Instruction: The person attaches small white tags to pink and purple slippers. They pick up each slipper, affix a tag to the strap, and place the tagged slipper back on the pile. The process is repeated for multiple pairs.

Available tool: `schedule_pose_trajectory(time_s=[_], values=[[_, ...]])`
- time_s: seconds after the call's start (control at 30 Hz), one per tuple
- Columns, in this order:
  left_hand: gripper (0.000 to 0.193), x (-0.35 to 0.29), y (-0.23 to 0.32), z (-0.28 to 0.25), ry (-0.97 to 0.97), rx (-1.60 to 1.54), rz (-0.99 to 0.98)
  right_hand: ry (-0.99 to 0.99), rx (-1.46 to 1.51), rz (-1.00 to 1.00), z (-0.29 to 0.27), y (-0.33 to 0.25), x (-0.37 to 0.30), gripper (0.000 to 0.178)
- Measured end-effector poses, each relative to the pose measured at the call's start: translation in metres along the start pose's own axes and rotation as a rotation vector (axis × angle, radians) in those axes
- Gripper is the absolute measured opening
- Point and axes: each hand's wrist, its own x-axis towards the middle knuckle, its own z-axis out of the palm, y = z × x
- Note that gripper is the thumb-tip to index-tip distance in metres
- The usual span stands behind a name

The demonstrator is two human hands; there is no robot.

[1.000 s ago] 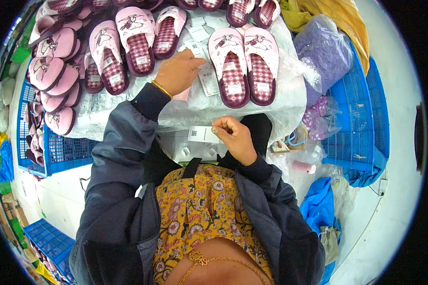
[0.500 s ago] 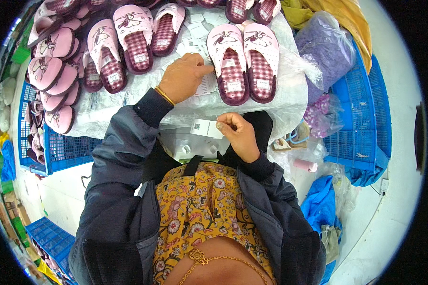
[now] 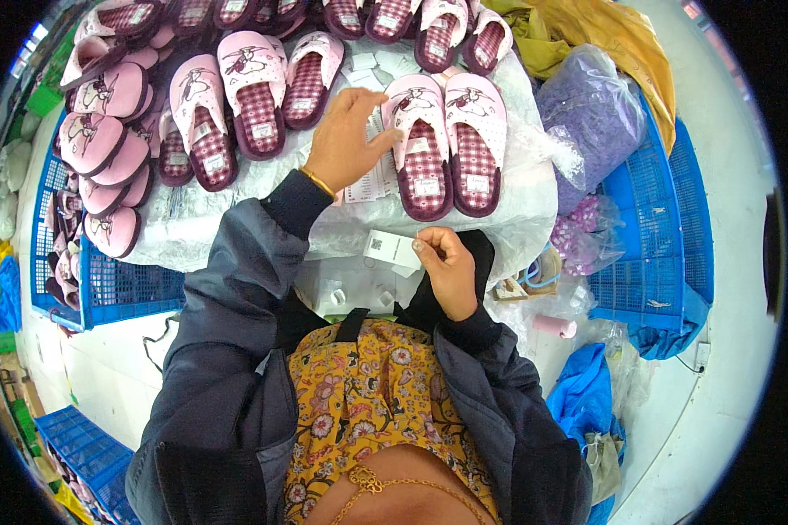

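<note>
My left hand point(image 3: 346, 137) is open at the left side of a pair of slippers, thumb and fingers spread apart. Its fingertips reach the edge of the left slipper point(image 3: 425, 166); whether they touch it I cannot tell. The right slipper point(image 3: 474, 153) lies alongside, toe away from me. Both are pale pink with a drawn figure and a dark-red checked insole. Lower down, my right hand point(image 3: 447, 269) pinches a white hang tag point(image 3: 392, 249) between thumb and fingers, in front of the table edge. Printed paper sheets point(image 3: 368, 186) lie partly under my left hand.
More slippers point(image 3: 203, 122) stand on the plastic-covered table point(image 3: 236, 219), with others piled point(image 3: 105, 144) at the left. Blue crates point(image 3: 648, 254) flank the table. A bag of purple material point(image 3: 591, 114) sits at the right, near a yellow cloth point(image 3: 578, 31).
The fingers of my left hand have spread apart beside the left slipper. My right hand still pinches the tag. The whole view has shifted slightly, showing more of the far slippers.
</note>
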Motion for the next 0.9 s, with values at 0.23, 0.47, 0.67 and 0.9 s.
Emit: schedule_pose_trajectory(time_s=[0.23,0.47,0.67,0.9], values=[[0.066,0.048,0.026,0.011,-0.217,0.074,0.307,0.029,0.057,0.000,-0.007,0.014,0.000,0.014],[0.036,0.071,0.020,0.040,-0.395,0.334,0.588,0.083,0.053,-0.009,-0.017,0.020,-0.003,0.015],[0.036,0.082,0.010,0.005,-0.252,0.346,0.667,0.082,0.069,0.017,-0.022,0.025,-0.003,0.013],[0.035,0.113,0.018,0.021,-0.117,0.432,0.635,0.041,0.095,0.022,-0.018,0.035,-0.004,0.012]])
